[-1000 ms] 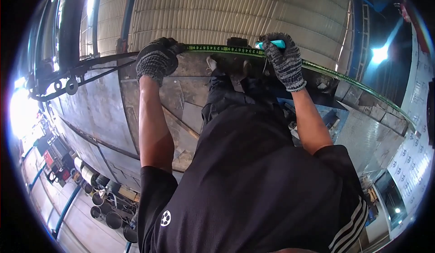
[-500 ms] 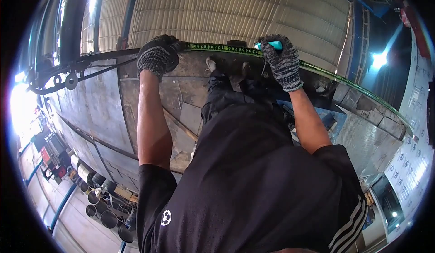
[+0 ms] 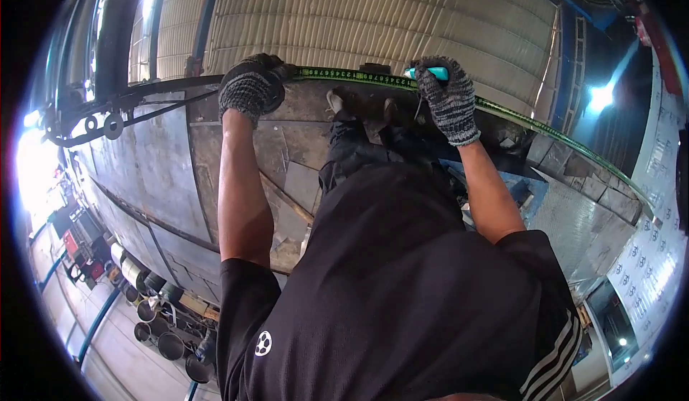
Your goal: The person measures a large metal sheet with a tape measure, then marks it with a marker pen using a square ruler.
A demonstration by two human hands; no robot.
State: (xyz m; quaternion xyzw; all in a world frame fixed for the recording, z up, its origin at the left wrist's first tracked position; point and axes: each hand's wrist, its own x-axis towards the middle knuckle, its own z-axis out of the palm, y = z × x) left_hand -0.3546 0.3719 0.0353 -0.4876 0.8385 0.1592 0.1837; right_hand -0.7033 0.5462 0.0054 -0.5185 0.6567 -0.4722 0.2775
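Dim interior | glaring lamp (image 3: 601,97) at right | white glare, left | curved fisheye edges

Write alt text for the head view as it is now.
Gloved hands at a long green measuring tape: the left hand beside its numbered stretch, the right hand holding a small turquoise object over it. A black shirt fills the foreground.
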